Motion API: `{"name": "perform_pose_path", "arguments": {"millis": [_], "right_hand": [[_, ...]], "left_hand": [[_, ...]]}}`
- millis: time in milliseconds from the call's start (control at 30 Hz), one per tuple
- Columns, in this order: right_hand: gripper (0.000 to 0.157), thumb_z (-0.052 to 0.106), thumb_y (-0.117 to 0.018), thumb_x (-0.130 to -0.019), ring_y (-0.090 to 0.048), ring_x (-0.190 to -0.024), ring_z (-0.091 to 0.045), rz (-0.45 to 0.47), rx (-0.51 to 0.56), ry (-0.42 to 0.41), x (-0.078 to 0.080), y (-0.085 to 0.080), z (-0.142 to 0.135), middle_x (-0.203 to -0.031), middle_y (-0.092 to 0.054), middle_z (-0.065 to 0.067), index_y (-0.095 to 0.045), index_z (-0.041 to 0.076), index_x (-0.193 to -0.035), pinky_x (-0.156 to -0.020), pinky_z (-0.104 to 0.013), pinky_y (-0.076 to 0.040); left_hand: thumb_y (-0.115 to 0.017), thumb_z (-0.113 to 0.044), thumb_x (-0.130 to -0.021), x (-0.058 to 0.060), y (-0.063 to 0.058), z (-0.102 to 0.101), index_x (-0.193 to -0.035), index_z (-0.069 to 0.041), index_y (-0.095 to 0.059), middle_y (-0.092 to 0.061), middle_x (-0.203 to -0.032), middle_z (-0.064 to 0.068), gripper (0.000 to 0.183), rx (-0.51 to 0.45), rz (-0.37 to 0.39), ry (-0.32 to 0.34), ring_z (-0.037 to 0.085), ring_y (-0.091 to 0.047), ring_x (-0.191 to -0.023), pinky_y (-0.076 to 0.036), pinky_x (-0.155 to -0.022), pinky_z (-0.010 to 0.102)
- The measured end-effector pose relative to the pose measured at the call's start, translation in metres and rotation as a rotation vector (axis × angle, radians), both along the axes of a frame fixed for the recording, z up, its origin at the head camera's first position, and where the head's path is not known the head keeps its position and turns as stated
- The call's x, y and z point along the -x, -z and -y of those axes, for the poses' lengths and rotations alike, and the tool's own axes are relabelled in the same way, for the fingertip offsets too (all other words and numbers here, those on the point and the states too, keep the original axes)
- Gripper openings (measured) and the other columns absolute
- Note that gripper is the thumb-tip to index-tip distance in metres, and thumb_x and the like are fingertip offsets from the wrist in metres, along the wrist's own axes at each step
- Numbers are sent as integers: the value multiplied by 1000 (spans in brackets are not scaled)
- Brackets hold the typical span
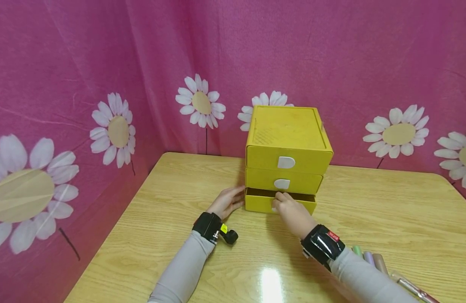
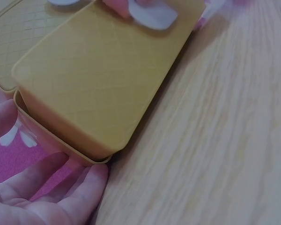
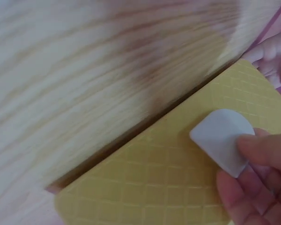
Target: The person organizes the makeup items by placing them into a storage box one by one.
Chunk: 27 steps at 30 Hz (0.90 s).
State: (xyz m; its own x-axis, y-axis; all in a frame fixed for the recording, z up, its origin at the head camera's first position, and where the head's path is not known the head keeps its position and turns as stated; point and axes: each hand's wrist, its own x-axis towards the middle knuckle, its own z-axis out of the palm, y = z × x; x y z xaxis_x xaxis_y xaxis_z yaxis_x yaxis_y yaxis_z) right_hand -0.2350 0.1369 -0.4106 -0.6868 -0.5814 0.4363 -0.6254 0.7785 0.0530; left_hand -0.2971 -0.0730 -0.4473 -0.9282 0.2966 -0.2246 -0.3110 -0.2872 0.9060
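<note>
A: Main item, and where?
B: Cabinet point(image 1: 289, 126), yellow, three-tier, on the desk point(image 1: 199, 172). Bottom drawer point(image 1: 258, 203), partly out from the cabinet's front.
A: Right hand point(image 1: 293, 215)?
B: At the cabinet's front. Fingers point(image 3: 268, 149) clamped on the bottom drawer's tab point(image 3: 219, 136), thumb over one face; presumably the surest hold on so flat a front.
A: Left hand point(image 1: 227, 202)?
B: Low at the cabinet's left side. Fingers point(image 2: 84, 193) apart, tips against the cabinet; likely a brace against sliding.
A: Materials?
B: Cabinet: apparently plastic, corners rounded, drawer front embossed with crossed lines. Tab: white, flat, one end curved. Desk: pale wood grain, glossy.
A: Remainder?
B: Pens point(image 1: 368, 257), green, lilac and brown, in front and right of the cabinet. Curtain point(image 1: 312, 50), pink, daisy-printed, behind the cabinet.
</note>
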Motion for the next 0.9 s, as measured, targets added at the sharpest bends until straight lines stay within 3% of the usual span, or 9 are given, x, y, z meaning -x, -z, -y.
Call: {"name": "perform_pose_path", "arguments": {"millis": [533, 900], "right_hand": [[25, -17, -72, -61, -54, -73, -18, 42, -8, -42, -32, -8, 6, -76, -53, -4, -67, 2, -77, -62, -25, -52], [21, -13, -73, -63, -50, -66, -15, 51, -31, -72, -55, -12, 8, -71, -49, -1, -67, 3, -74, -56, -23, -49]], "left_hand": [[-45, -14, -96, -2, 0, -1, -131, 6, -42, -45, -126, 10, 40, 22, -1, -18, 18, -48, -105, -37, -99, 38], [-45, -13, -96, -2, -1, -1, -132, 6, -42, -36, -138, 17, 40, 26, -3, -23, 26, -43, -117, -35, -102, 41]]}}
